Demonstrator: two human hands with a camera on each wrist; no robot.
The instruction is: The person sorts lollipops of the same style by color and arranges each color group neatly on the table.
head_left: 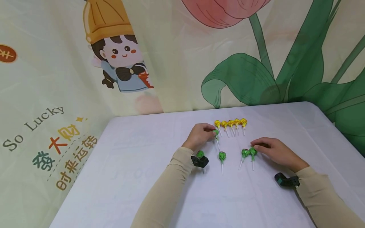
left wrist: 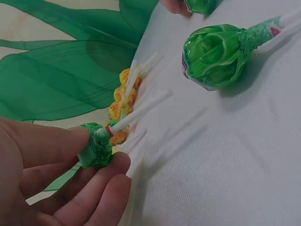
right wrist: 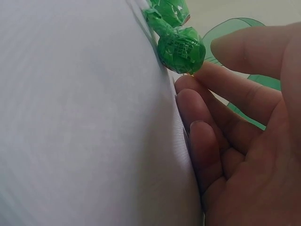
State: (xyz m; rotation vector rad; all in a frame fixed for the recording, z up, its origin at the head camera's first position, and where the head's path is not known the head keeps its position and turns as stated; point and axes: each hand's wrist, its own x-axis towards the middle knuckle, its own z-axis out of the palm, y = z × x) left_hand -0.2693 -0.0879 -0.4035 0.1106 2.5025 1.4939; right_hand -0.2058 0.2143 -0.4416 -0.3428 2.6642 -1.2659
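Note:
My left hand pinches a green-wrapped lollipop by its head, with the white stick pointing away from the fingers. It is just below the left end of a row of yellow lollipops. Below it, a green lollipop lies on the table, and another green one is partly hidden by the left wrist camera. On the right, two green lollipops lie side by side. My right hand is at the head of the right one; its thumb stands apart from the wrapper, and the fingers are loosely bent.
A white cloth covers the table. Behind it hangs a printed backdrop with a cartoon figure, a flower and leaves. The yellow lollipops lie near the far edge, sticks toward me.

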